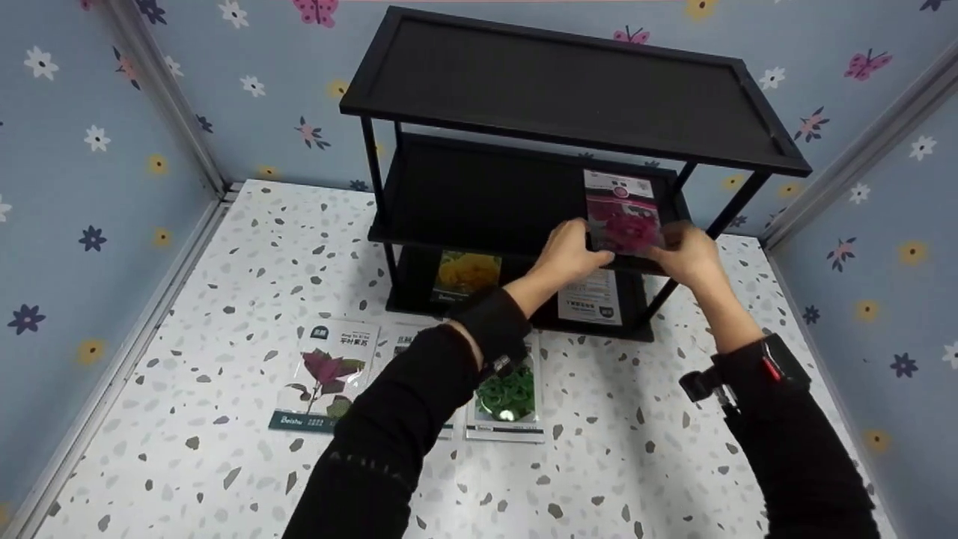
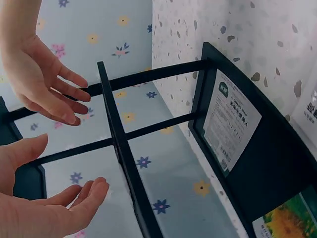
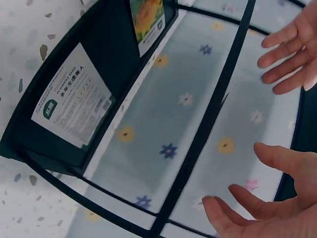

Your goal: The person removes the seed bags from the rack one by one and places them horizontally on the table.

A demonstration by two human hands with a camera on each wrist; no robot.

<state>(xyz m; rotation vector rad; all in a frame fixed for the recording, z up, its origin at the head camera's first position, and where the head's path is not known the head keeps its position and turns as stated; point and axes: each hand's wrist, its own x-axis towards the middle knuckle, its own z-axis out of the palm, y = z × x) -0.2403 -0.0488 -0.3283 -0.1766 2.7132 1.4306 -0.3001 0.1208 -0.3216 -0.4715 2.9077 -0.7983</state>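
Both my arms reach forward, black sleeves, wrists level; left hand (image 1: 566,254) and right hand (image 1: 687,254) face each other, fingers relaxed, no grip closed.

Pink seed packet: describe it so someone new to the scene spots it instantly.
Find the black rack at the back of the table. On its middle shelf, right end, lies the pink packet, between both hands. Only it shows a magenta flower; the others are yellow, green, purple-leaved or text-side up.

We find even, diffuse overhead lighting; shadows on the speckled table (image 1: 636,449) are faint. The black shelf (image 1: 569,90) shows little surface detail and no glare. The head view is sharp at centre. Both wrist views are slightly soft, tilted, with near fingers (image 2: 89,196) blurred.
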